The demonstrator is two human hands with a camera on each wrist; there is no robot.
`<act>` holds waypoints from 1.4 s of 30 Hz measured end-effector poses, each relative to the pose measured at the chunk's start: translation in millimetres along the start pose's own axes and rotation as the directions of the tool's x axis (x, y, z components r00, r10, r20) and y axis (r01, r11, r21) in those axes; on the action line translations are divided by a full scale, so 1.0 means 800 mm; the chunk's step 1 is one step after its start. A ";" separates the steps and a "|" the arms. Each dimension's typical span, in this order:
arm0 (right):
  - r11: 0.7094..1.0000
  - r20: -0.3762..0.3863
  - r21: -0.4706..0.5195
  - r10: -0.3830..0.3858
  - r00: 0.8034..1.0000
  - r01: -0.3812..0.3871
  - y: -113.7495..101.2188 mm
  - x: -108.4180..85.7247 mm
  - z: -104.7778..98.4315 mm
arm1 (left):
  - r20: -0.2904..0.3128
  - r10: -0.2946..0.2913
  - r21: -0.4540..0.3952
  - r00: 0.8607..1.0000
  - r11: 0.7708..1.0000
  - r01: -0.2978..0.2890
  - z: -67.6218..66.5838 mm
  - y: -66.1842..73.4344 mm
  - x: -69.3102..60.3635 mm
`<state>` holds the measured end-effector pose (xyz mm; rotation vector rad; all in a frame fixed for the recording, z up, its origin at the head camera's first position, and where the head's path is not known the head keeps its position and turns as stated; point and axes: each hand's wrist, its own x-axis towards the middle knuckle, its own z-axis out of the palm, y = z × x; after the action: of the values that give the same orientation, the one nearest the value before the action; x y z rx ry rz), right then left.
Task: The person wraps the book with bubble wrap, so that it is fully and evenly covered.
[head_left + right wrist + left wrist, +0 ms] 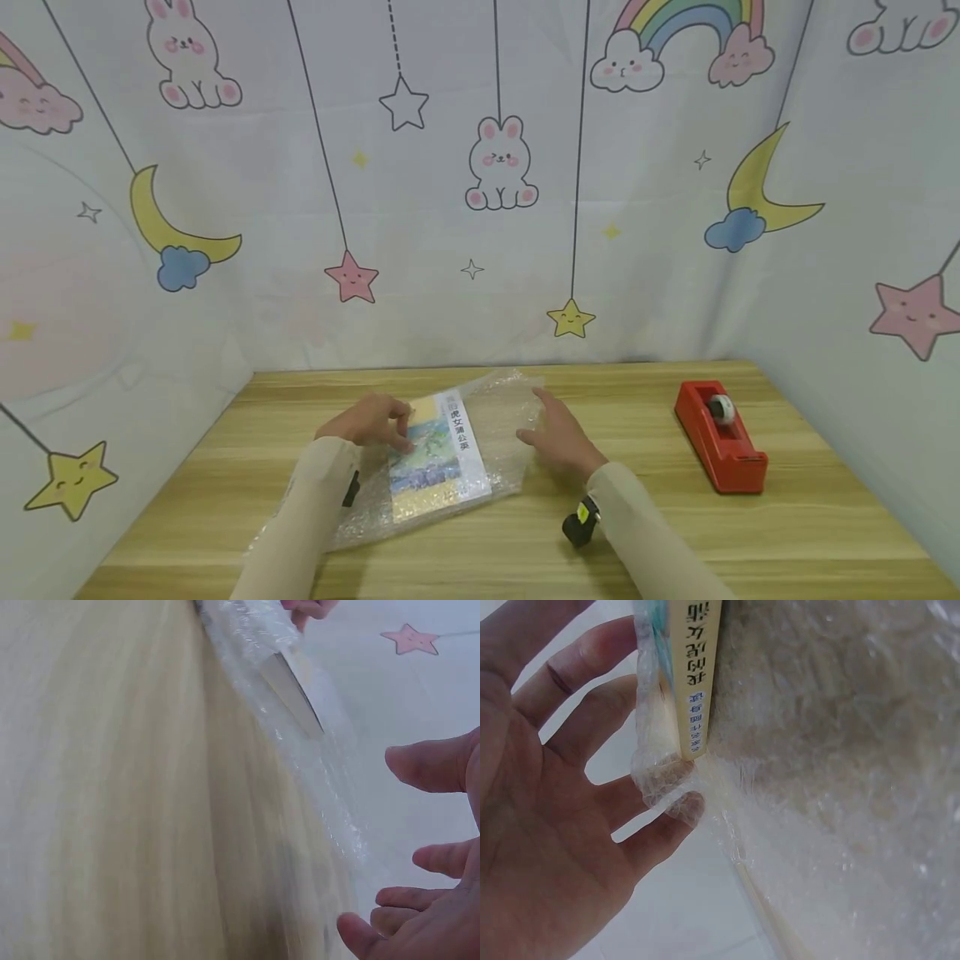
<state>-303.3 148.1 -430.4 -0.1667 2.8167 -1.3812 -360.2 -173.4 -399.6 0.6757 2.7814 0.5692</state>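
Observation:
A book (427, 457) with a colourful picture cover and a pale strip of Chinese characters lies on the table in clear bubble wrap (506, 417). My left hand (369, 421) touches the wrapped book at its upper left, thumb and fingers loosely bent. In the left wrist view, the left hand's fingertips (686, 808) meet the wrap beside the book's printed edge (694, 712). My right hand (558, 433) is beside the right end of the wrap, fingers spread. The right wrist view shows this hand (442, 900) apart from the wrap, holding nothing.
A red tape dispenser (723, 442) with a roll of tape stands on the right part of the wooden table (637, 567). A white curtain (420, 200) printed with rabbits, stars and moons encloses the back and sides. A black wrist camera (579, 523) sits at my right sleeve.

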 end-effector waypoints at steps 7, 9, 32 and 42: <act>0.948 0.056 0.285 0.133 0.990 -0.143 0.007 0.004 -0.002 | -0.009 0.009 -0.014 1.000 1.000 -0.009 0.003 -0.004 -0.001; 0.909 0.071 0.379 0.160 0.985 -0.175 0.007 0.006 -0.002 | -0.013 0.008 -0.015 1.000 1.000 -0.009 0.004 -0.004 -0.001; 0.633 0.172 0.733 0.182 0.968 -0.250 -0.002 0.003 0.037 | -0.029 0.014 -0.043 0.999 0.999 -0.015 0.009 -0.010 -0.002; 0.668 0.164 0.714 0.134 0.977 -0.211 -0.015 0.001 0.056 | -0.031 0.001 -0.037 1.000 0.999 -0.002 0.007 -0.008 -0.003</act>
<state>-301.0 105.1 -448.6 0.0437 1.9093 -2.2201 -359.3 -178.0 -407.1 0.6672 2.7918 0.6359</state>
